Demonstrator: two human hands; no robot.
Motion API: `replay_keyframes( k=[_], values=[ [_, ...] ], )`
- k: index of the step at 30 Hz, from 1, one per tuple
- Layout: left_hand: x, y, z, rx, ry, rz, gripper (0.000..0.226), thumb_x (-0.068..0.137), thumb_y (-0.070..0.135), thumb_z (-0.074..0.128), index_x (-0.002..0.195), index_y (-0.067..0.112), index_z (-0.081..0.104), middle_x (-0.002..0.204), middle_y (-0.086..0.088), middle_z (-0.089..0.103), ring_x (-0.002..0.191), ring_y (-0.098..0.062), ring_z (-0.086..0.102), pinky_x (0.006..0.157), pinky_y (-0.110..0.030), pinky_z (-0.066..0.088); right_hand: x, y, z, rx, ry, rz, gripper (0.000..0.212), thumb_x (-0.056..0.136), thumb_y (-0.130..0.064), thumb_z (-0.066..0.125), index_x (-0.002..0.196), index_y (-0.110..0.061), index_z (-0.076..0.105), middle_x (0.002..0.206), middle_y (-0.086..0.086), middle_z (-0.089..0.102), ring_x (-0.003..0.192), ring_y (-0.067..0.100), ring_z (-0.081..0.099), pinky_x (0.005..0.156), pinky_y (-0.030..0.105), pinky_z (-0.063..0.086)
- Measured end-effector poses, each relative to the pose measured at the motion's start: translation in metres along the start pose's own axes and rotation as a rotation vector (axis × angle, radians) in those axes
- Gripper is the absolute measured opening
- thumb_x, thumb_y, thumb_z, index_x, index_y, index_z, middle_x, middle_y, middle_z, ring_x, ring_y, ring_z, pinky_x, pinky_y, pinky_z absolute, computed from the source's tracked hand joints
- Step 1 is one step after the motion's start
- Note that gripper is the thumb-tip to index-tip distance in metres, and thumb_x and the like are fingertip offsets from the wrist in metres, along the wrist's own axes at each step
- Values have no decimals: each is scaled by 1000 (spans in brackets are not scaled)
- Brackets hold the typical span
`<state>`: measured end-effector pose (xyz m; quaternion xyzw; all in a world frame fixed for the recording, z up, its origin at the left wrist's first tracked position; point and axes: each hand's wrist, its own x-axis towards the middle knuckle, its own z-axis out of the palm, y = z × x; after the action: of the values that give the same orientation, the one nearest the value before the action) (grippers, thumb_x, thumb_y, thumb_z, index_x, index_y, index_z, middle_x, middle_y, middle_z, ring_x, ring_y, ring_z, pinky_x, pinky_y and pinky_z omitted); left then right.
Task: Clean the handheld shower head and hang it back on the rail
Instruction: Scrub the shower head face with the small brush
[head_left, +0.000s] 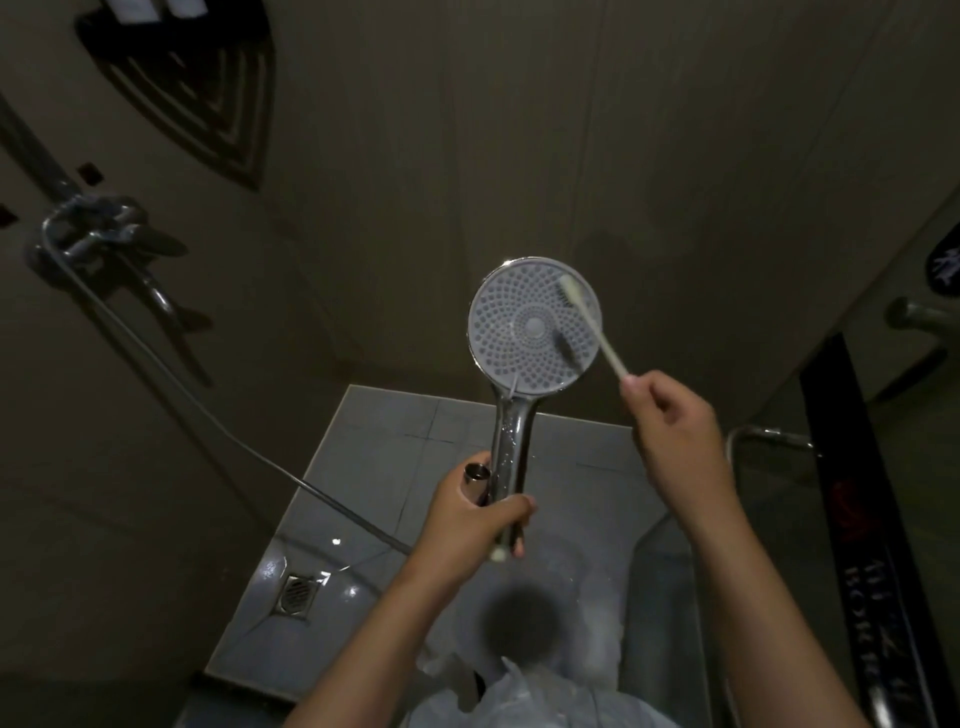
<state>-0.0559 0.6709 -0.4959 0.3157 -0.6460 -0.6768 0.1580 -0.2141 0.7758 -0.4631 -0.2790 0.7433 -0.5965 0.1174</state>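
Observation:
The chrome handheld shower head (519, 332) is held up in the middle of the view, its round white nozzle face turned toward me. My left hand (470, 514) grips its chrome handle low down, together with a small metal fitting. My right hand (670, 415) pinches the handle of a white toothbrush (587, 322), whose bristled end lies on the upper right part of the nozzle face. The grey hose (208, 410) runs from the wall mixer down toward my left hand.
The chrome rail and wall mixer (98, 228) stand at the left. A dark corner shelf (192, 88) hangs at upper left. A floor drain (298, 592) sits in the wet grey tiles below. A glass panel with a dark towel (862, 519) closes the right side.

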Motion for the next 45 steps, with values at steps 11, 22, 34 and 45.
replay_keyframes(
  k=[11,22,34,45],
  values=[
    [-6,1,-4,-43,20,0,21,79,-10,61,81,6,47,55,-6,52,37,-21,51,41,-24,43,-11,6,7,-326,46,28,32,94,-30,52,64,-18,48,52,-3,41,50,9,38,49,31,30],
    [-9,3,-4,-19,56,9,17,79,-9,62,90,-2,50,62,-12,50,37,-17,50,38,-18,39,-11,14,4,-375,204,80,28,95,-31,50,73,-13,53,54,-2,46,59,23,47,56,36,36],
    [-9,2,-5,-43,55,18,24,78,-11,62,82,5,45,58,-9,51,37,-20,52,37,-18,39,-18,-3,25,-240,-56,-28,29,95,-28,50,67,-19,47,54,-5,41,51,5,38,48,24,28],
    [-8,3,-11,-34,101,17,19,79,-4,64,81,8,51,50,0,56,38,-17,52,36,-17,36,-17,3,17,-458,27,53,29,95,-36,45,72,-18,48,59,-3,51,62,21,53,56,35,40]
  ],
)
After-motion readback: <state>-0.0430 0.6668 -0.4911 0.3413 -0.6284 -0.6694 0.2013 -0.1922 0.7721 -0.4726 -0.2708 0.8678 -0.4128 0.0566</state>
